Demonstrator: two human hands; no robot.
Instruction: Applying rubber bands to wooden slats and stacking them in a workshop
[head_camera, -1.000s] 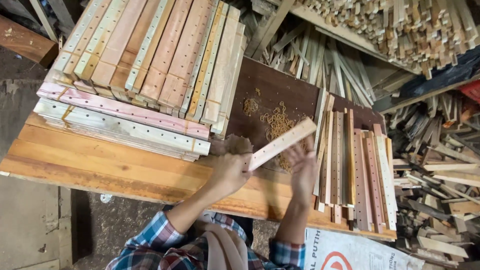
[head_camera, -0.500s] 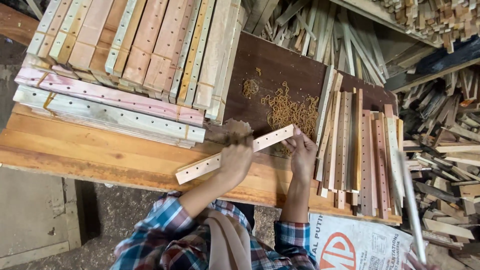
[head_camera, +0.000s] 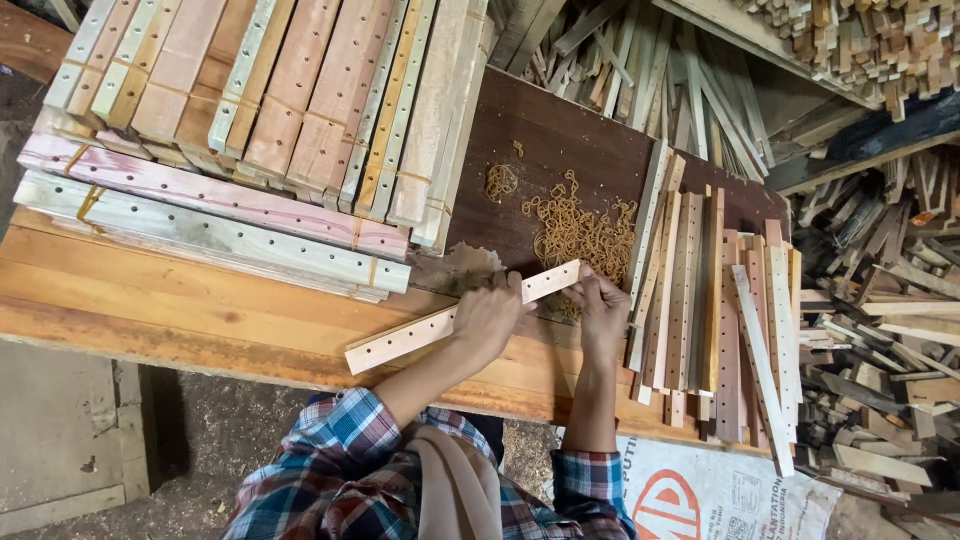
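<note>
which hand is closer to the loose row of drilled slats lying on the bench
Right. The right hand sits just beside the loose slats, gripping the strip's end; the left hand holds its middle, farther away.
</note>
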